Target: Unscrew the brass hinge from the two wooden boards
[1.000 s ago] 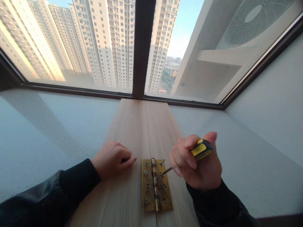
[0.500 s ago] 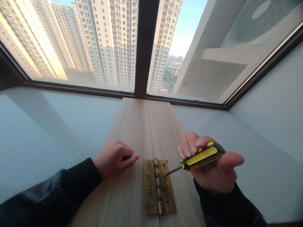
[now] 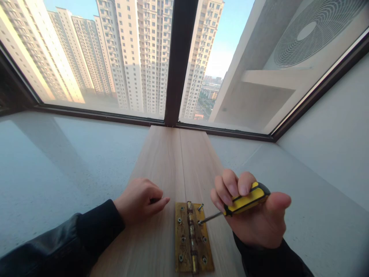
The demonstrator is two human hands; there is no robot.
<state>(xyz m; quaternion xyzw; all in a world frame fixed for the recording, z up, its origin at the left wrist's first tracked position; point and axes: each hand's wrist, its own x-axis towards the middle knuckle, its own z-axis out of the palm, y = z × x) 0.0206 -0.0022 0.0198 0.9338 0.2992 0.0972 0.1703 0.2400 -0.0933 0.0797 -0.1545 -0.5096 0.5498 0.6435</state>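
A worn brass hinge (image 3: 185, 246) lies across the seam between two pale wooden boards (image 3: 161, 154), with several screws in its holes. One screw (image 3: 201, 207) at the hinge's upper right stands tilted and proud of the plate. My right hand (image 3: 253, 223) holds a yellow-and-black screwdriver (image 3: 248, 200); its tip meets a screw in the right leaf, second from the top. My thumb sticks out past the handle's end. My left hand (image 3: 142, 202) rests on the left board beside the hinge, fingers curled in; whether anything is inside them is hidden.
The boards lie on a pale speckled sill (image 3: 95, 161) below a dark-framed window (image 3: 173, 77). A white wall (image 3: 331, 104) rises at the right. Outside are tall buildings (image 3: 129, 57) and an outdoor fan unit (image 3: 311, 34).
The whole view has tilted, so the hinge and hands sit lower in the picture. The right hand's fingers have shifted around the screwdriver handle, while its tip stays at the same screw.
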